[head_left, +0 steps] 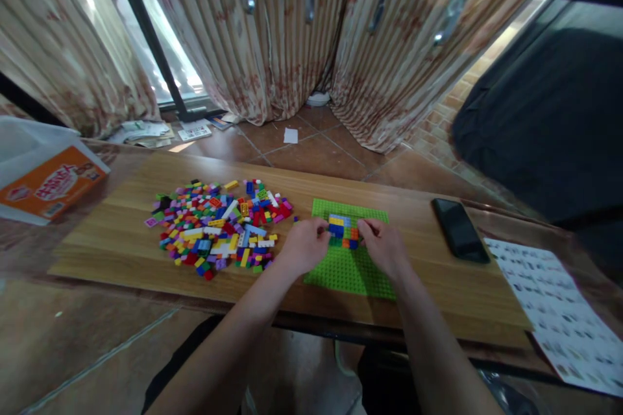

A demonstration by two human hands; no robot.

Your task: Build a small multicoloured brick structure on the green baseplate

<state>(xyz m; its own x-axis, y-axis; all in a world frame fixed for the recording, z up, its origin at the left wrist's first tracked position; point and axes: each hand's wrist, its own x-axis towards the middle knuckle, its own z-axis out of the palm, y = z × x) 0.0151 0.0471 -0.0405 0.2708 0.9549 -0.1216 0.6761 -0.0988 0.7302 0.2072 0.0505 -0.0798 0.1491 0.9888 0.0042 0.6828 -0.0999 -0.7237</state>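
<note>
A green baseplate (348, 272) lies on the wooden board (121, 227) in front of me. On it stands a small block of stacked bricks (343, 228) in blue, yellow, orange and green. My left hand (304, 248) pinches the left side of that block, fingers closed. My right hand (384, 246) presses against its right side, fingers curled. To the left lies a pile of loose coloured bricks (219, 230).
A black phone (460, 230) lies on the board to the right. A printed sheet (559, 318) hangs over the right edge. An orange and white box (48, 185) sits at the far left. Curtains and a tiled floor lie beyond.
</note>
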